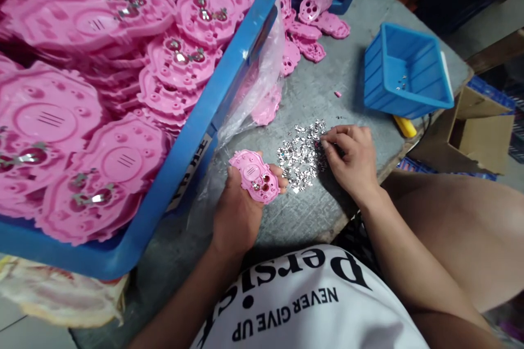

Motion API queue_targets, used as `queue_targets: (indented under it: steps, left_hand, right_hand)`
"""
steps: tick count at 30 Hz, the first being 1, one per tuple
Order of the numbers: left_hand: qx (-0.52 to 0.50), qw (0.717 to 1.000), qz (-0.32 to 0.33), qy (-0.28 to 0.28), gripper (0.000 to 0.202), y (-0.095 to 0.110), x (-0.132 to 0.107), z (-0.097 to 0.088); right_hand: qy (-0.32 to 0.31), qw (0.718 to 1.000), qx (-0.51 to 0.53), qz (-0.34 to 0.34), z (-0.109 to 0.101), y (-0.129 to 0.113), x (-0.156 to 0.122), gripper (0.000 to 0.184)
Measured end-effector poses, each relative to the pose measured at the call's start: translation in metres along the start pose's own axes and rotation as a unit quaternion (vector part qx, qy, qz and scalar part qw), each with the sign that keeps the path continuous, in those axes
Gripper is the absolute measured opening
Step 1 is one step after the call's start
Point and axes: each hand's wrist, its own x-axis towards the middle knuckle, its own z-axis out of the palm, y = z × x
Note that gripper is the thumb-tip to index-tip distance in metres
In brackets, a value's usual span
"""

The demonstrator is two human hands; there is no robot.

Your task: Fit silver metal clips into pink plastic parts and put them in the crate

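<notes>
My left hand [236, 221] holds a pink plastic housing [250, 172] with its inner side facing up, the thumb over its near left edge and fingertips showing at the right. Slots, round holes and some metal parts show on the housing. Beside it on the table lies a loose pile of small shiny metal pieces [301, 158]. My right hand [352, 162] is at the pile's right edge, thumb and index finger pinched together. Whatever may be between those fingertips is too small to make out.
A large blue crate [229, 73] on the left is stacked with pink housings fitted with metal contacts. More pink housings [305, 38] lie behind it, near clear plastic. At right stand a small blue bin [376, 84], a yellow handle [405, 126] and an open cardboard box [483, 136].
</notes>
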Motion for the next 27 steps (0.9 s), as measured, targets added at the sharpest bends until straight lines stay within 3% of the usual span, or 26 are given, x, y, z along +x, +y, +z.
queue_targets:
  steps: [21,27]
  left_hand:
    - [0.007,1.0,0.012,-0.02,0.044,-0.0011,0.0008,-0.0027]
    - [0.012,1.0,0.01,-0.013,0.047,-0.0013,0.002,-0.0027]
  right_hand:
    - [-0.022,0.999,0.014,-0.041,0.005,-0.0075,-0.0052,0.008]
    - [-0.023,0.999,0.015,-0.022,0.0039,-0.0031,-0.0052,0.011]
